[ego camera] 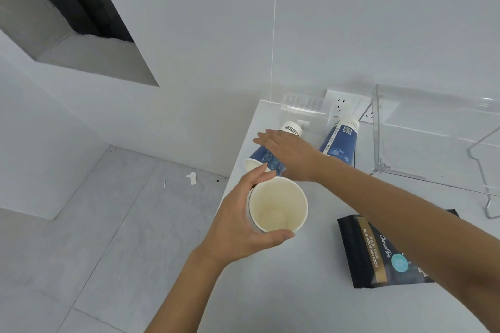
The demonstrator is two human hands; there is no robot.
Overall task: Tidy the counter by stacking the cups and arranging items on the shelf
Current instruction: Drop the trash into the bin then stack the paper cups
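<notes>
My left hand (238, 227) grips an upright paper cup (277, 204) with a cream inside, held over the white counter (284, 292) near its left edge. Just beyond it a blue-and-white cup (259, 157) lies on its side, and my right hand (289, 151) rests on top of it with fingers spread over it. A second blue cup (342, 140) lies on its side further right, by the wall. The clear acrylic shelf (433, 127) stands at the back right.
A black coffee pouch (378, 249) lies flat on the counter under my right forearm. A thin wire stand (484, 170) sits by the shelf. Wall sockets (343, 107) and a small clear holder (303, 104) are at the back. The counter drops to the grey floor (94, 224) on the left.
</notes>
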